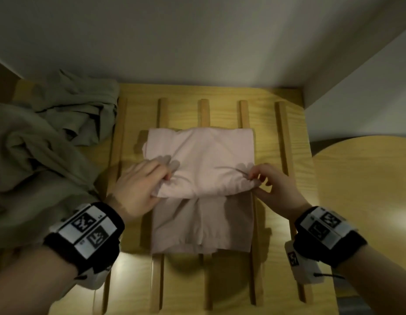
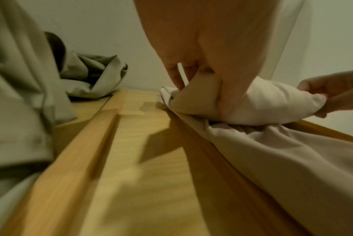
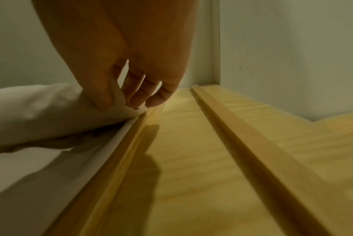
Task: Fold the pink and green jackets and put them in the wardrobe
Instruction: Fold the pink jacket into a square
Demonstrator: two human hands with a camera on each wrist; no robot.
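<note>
While the pink jacket (image 1: 200, 155) lies half-folded on wooden slats (image 1: 281, 133), left hand (image 1: 133, 185) and right hand (image 1: 274, 185) pinch its folded edge (green jacket (image 1: 45, 137) crumpled beside).

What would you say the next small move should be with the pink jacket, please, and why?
Probably draw the gripped fold on toward the near hem. The left hand and right hand pinch the two ends of the pink jacket, and its lower part still lies uncovered on the slats.
</note>
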